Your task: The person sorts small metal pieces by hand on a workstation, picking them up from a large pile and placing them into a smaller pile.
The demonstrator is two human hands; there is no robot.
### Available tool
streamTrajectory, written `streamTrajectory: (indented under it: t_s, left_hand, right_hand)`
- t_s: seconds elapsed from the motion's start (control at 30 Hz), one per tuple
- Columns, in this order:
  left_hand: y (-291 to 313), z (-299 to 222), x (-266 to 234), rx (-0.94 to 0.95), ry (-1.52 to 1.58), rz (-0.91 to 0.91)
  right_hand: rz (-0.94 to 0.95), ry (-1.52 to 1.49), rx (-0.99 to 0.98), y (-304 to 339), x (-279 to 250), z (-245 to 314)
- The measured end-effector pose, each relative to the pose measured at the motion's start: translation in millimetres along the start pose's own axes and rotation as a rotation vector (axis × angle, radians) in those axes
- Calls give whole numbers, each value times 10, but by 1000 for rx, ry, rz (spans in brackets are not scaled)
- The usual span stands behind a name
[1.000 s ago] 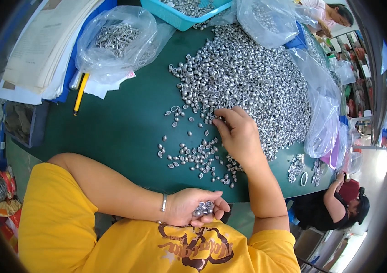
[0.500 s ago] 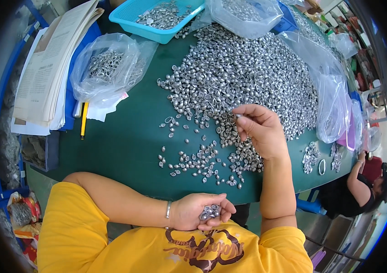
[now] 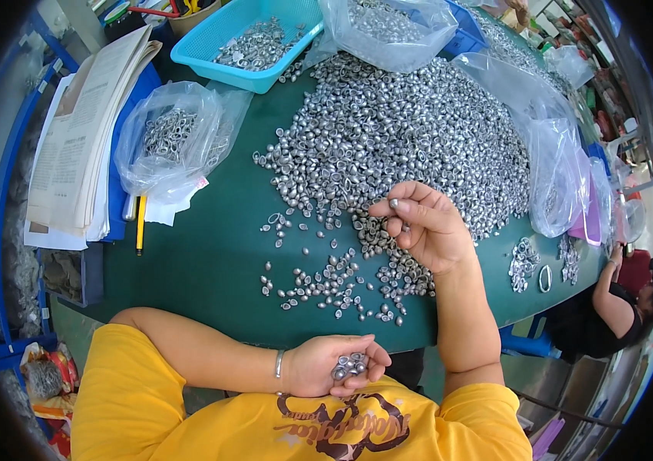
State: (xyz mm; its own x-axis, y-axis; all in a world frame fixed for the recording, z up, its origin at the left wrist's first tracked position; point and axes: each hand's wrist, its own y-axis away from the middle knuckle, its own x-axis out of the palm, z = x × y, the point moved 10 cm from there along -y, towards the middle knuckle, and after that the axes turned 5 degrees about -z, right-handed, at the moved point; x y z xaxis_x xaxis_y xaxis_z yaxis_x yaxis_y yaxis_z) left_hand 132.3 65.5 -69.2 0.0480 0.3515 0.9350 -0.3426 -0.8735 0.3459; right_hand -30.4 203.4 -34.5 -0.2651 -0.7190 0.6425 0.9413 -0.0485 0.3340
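My left hand (image 3: 312,370) is cupped, palm up, near my body just off the table's front edge. Several small silver oval metal pieces (image 3: 350,366) lie in its palm behind curled fingers. Above the near part of a large pile of similar metal pieces (image 3: 411,138), my right hand (image 3: 435,230) pinches one small silver piece (image 3: 395,203) between thumb and index finger. A looser scatter of these pieces (image 3: 334,280) lies on the green table (image 3: 188,265) between my two hands.
A turquoise basket (image 3: 223,74) and clear plastic bags (image 3: 159,173) hold more metal parts. Papers (image 3: 81,146) and a yellow pen (image 3: 141,223) are at left. A clear bag (image 3: 553,184) lies right of the pile, near an oval ring (image 3: 545,278). A person (image 3: 614,315) sits at far right.
The view has shifted slightly. My right hand has drawn a little nearer and turned, its index finger straighter, with the piece still pinched. My left hand stays cupped around its pieces.
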Motion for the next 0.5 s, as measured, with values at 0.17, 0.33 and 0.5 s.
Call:
streamTrajectory:
  t_s: [0.17,0.33,0.5]
  left_hand:
    - [-13,-20,4,20,-5,15]
    - [-7,-14,13,19,18,42]
    - [-17,-6,16,15,31,56]
  right_hand:
    - [9,-119,64,-15,4,-22]
    - [-136,862,-176,134,63,147]
    - [-176,1765,-614,249,515,82]
